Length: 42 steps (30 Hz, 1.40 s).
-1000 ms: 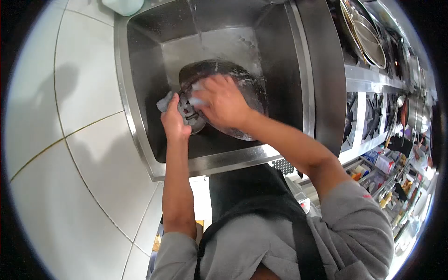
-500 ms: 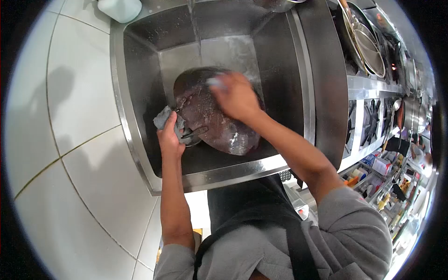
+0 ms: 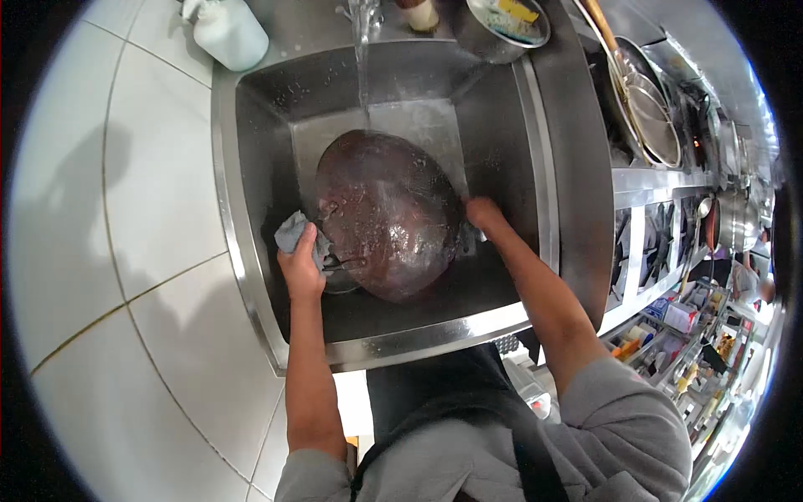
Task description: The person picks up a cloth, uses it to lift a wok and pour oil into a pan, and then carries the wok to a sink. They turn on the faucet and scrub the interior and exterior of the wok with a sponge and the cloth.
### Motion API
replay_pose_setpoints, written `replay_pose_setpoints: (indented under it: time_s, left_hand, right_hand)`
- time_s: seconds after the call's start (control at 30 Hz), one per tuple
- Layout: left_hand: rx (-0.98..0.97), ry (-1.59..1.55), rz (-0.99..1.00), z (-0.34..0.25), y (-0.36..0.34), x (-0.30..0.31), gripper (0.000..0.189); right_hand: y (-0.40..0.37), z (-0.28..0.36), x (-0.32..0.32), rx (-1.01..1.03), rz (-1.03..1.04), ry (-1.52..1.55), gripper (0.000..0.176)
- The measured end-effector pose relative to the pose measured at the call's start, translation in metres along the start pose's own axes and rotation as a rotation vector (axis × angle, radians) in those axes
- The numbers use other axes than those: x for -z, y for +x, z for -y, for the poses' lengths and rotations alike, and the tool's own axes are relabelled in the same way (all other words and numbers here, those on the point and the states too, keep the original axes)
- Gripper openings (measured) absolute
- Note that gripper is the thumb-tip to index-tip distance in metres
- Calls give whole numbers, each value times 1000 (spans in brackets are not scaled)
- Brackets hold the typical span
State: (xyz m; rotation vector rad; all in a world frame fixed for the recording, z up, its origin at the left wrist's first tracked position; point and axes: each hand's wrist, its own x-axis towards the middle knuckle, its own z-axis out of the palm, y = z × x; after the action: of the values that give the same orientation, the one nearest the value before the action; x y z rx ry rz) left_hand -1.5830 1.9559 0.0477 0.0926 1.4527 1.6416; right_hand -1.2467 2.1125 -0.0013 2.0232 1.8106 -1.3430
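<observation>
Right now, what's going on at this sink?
A person stands at a steel sink with a large dark wok lying in it under water running from the tap. The left hand grips a grey cloth against the wok's handle side. The right hand is at the opposite rim, fingers hidden. A pale bottle stands at the back corner.

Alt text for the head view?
A person's left hand grips a dark wok by its handle through a grey cloth in a steel sink, under running tap water; the right hand touches its right rim.
</observation>
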Motion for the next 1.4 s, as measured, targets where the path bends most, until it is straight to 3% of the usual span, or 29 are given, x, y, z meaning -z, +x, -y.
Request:
replay_pose_setpoints:
  time_s: [0.07, 0.2, 0.33, 0.43, 0.53, 0.6, 0.67, 0.73, 0.83, 0.97, 1.07, 1.2, 1.23, 1.33, 1.37, 1.4]
  left_hand:
    - [-4, -11, 6, 1, 13, -5, 21]
    - [-42, 1, 42, 0, 40, -29, 22]
    - [-96, 25, 80, -7, 58, -47, 27]
    - [-174, 85, 87, -12, 73, -49, 29]
    - [-169, 187, 110, -21, 81, -47, 29]
    - [-195, 193, 110, -23, 90, -49, 28]
    - [-194, 262, 143, -25, 101, -44, 28]
    - [-210, 266, 138, -28, 107, -45, 28]
    - [-263, 292, 173, -33, 109, -47, 29]
    - [-277, 368, 219, -33, 119, -41, 33]
    - [-301, 325, 190, -22, 130, -38, 35]
    - [-209, 320, 135, -22, 132, -36, 34]
    - [-208, 308, 105, -23, 129, -35, 35]
    - [-160, 246, 48, -11, 132, -25, 40]
    - [-138, 220, 35, -7, 133, -23, 42]
    - [-124, 158, 18, -4, 130, -25, 45]
  right_hand:
    - [-45, 63, 49, 95, -272, 65, 44]
    - [-62, 156, 172, 596, -821, -167, 47]
    - [-10, 202, 264, 623, -860, -416, 40]
    - [-2, 221, 267, 959, -1059, -649, 38]
    - [-21, 247, 214, 838, -527, -234, 43]
    - [-1, 255, 158, 585, 20, 375, 40]
    - [9, 266, 107, 430, 438, 844, 40]
    - [28, 287, 67, 211, 491, 1040, 40]
    - [44, 294, 50, 140, 760, 861, 39]
    - [75, 282, 53, 130, 748, 1002, 33]
    - [52, 284, 59, 189, 1001, 711, 29]
    - [64, 280, 57, 303, 1002, 1096, 33]
    - [66, 282, 50, 318, 726, 1060, 31]
    - [25, 279, 13, 666, -154, 465, 32]
    - [19, 265, 1, 714, -312, 163, 38]
    - [21, 245, -10, 803, -436, 47, 43]
